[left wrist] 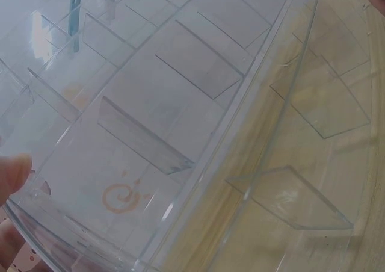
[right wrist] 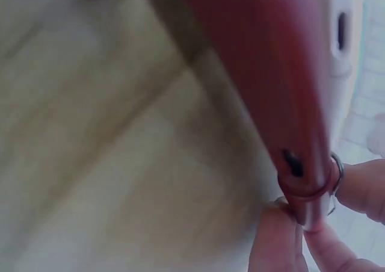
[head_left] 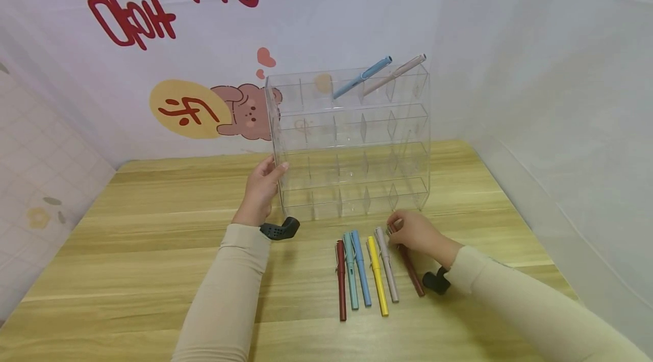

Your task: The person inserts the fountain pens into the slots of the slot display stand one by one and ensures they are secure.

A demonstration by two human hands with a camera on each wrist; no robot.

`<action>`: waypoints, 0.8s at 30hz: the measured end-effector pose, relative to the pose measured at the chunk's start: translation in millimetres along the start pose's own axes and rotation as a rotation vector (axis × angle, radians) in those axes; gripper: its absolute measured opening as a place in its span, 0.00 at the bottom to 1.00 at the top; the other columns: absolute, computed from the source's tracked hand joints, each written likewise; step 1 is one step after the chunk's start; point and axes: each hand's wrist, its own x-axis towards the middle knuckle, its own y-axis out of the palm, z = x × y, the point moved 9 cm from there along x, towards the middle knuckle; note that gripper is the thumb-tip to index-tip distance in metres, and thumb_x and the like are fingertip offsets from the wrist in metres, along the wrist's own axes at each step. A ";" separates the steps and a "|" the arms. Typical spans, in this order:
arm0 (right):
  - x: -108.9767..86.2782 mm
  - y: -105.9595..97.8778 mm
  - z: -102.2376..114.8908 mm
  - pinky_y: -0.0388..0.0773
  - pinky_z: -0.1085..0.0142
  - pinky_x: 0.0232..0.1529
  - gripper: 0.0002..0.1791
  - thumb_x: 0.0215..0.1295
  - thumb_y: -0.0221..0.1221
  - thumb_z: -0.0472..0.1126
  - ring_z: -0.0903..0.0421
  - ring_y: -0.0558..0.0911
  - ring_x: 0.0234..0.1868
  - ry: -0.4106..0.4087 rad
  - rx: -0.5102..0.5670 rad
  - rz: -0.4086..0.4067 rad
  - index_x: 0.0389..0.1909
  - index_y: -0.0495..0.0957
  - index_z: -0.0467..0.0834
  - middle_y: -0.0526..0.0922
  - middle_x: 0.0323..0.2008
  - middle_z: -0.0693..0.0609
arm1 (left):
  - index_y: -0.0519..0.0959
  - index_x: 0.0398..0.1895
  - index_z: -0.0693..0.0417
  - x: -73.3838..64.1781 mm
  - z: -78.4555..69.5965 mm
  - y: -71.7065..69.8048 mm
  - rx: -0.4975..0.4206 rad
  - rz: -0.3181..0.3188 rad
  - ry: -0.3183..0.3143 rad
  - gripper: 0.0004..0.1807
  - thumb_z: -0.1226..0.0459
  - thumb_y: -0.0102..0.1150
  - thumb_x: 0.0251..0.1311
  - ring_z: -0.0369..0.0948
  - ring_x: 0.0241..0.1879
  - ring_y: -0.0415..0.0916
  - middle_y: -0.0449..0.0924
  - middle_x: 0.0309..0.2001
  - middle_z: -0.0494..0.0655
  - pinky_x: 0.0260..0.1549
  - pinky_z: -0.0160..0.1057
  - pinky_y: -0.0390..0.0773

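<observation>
A clear acrylic pen rack (head_left: pixel 350 181) with rows of compartments stands upright on the table. My left hand (head_left: pixel 261 189) grips its left side edge, thumb in front and fingers behind. In the left wrist view the thumb (left wrist: pixel 13 174) shows against the clear panel. My right hand (head_left: pixel 419 237) pinches a dark red pen (head_left: pixel 411 271) by its clip end. The right wrist view shows fingertips around that pen (right wrist: pixel 271 91), close to its metal clip. A blue pen (head_left: pixel 362 77) and a pale pinkish-grey pen (head_left: pixel 395 74) lean in the rack's top row.
On the wooden table (head_left: pixel 153 248), left of the right hand, lie a red pen (head_left: pixel 342 282), a teal pen (head_left: pixel 351 271), a blue pen (head_left: pixel 362 271), a yellow pen (head_left: pixel 377 277) and a pale grey pen (head_left: pixel 388 265). A printed curtain (head_left: pixel 214 56) hangs behind.
</observation>
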 end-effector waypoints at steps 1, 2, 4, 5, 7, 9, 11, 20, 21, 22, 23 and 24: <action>-0.1 -2.2 -0.6 0.76 0.63 0.29 0.20 0.52 0.62 0.30 0.54 0.79 0.29 0.004 0.019 -0.007 0.48 0.74 0.31 0.82 0.36 0.42 | 0.60 0.74 0.46 0.0 0.0 0.1 0.000 -0.001 0.000 0.32 0.55 0.55 0.68 0.48 0.67 0.59 0.61 0.69 0.51 0.65 0.54 0.60; -0.3 -4.7 -0.4 0.77 0.63 0.29 0.20 0.53 0.62 0.30 0.54 0.79 0.30 0.005 0.038 -0.016 0.49 0.74 0.30 0.81 0.36 0.41 | 0.60 0.74 0.46 0.0 0.1 0.0 0.002 0.000 -0.002 0.33 0.55 0.55 0.68 0.48 0.67 0.58 0.60 0.69 0.51 0.65 0.54 0.60; -1.2 -10.0 1.4 0.78 0.62 0.29 0.20 0.54 0.61 0.30 0.53 0.79 0.30 0.011 0.080 -0.029 0.50 0.74 0.30 0.80 0.37 0.40 | 0.59 0.74 0.46 0.0 -0.1 0.1 0.002 0.001 0.000 0.33 0.55 0.55 0.68 0.49 0.68 0.57 0.59 0.70 0.52 0.66 0.54 0.60; -1.6 -12.7 3.1 0.79 0.61 0.29 0.20 0.55 0.61 0.30 0.53 0.78 0.30 0.013 0.103 -0.031 0.50 0.73 0.29 0.80 0.37 0.39 | 0.59 0.74 0.46 0.0 -0.1 0.1 0.002 0.001 -0.001 0.33 0.55 0.55 0.68 0.49 0.68 0.57 0.58 0.70 0.52 0.66 0.54 0.59; -1.6 -17.6 4.6 0.79 0.61 0.28 0.20 0.57 0.60 0.30 0.54 0.78 0.28 0.021 0.148 -0.040 0.51 0.72 0.30 0.79 0.37 0.40 | 0.59 0.74 0.46 -0.2 -0.3 -0.1 0.003 -0.002 -0.002 0.33 0.55 0.55 0.68 0.49 0.68 0.57 0.58 0.70 0.52 0.66 0.54 0.59; -1.2 -22.8 6.9 0.80 0.60 0.28 0.20 0.59 0.59 0.31 0.54 0.77 0.27 0.023 0.174 -0.044 0.52 0.72 0.30 0.78 0.37 0.40 | 0.60 0.74 0.46 -0.1 -0.4 0.1 -0.001 -0.003 -0.002 0.33 0.55 0.55 0.68 0.49 0.68 0.57 0.58 0.70 0.52 0.66 0.54 0.59; -1.2 -28.4 9.4 0.80 0.60 0.29 0.21 0.60 0.59 0.31 0.55 0.77 0.26 0.024 0.194 -0.055 0.53 0.71 0.30 0.78 0.37 0.40 | 0.60 0.73 0.46 -0.3 -0.4 -0.2 -0.002 -0.004 -0.004 0.32 0.55 0.55 0.68 0.48 0.68 0.58 0.59 0.70 0.51 0.66 0.54 0.59; -5.1 -52.7 24.8 0.82 0.56 0.39 0.26 0.62 0.58 0.33 0.55 0.80 0.32 0.023 0.280 -0.085 0.60 0.66 0.30 0.75 0.41 0.40 | 0.59 0.74 0.46 -1.4 -1.0 0.0 0.004 -0.002 -0.014 0.33 0.55 0.55 0.68 0.48 0.69 0.56 0.56 0.72 0.51 0.66 0.53 0.59; -5.5 -55.8 26.8 0.82 0.56 0.41 0.26 0.63 0.59 0.34 0.55 0.80 0.33 0.022 0.288 -0.089 0.61 0.66 0.30 0.75 0.42 0.40 | 0.59 0.74 0.46 -1.3 -0.9 0.0 0.005 -0.002 -0.015 0.33 0.55 0.55 0.68 0.48 0.69 0.56 0.56 0.71 0.51 0.66 0.53 0.59; -6.0 -59.4 29.3 0.82 0.57 0.41 0.26 0.63 0.59 0.34 0.56 0.80 0.33 0.017 0.291 -0.098 0.61 0.66 0.30 0.75 0.43 0.40 | 0.59 0.74 0.46 -1.4 -1.0 -0.1 0.007 -0.002 -0.015 0.33 0.55 0.55 0.68 0.48 0.69 0.56 0.56 0.71 0.51 0.66 0.53 0.59; -6.6 -63.0 32.0 0.82 0.57 0.42 0.26 0.64 0.58 0.33 0.56 0.80 0.34 0.008 0.296 -0.105 0.61 0.65 0.30 0.75 0.43 0.39 | 0.59 0.74 0.46 -1.4 -0.9 -0.2 0.009 -0.003 -0.016 0.33 0.55 0.55 0.68 0.48 0.69 0.56 0.57 0.71 0.51 0.66 0.53 0.60; -7.2 -67.0 34.7 0.82 0.58 0.42 0.26 0.64 0.58 0.33 0.56 0.81 0.35 0.000 0.302 -0.116 0.61 0.65 0.30 0.75 0.44 0.39 | 0.59 0.74 0.46 -1.3 -0.7 -0.3 0.010 -0.004 -0.017 0.33 0.55 0.55 0.68 0.48 0.69 0.56 0.57 0.71 0.51 0.66 0.53 0.60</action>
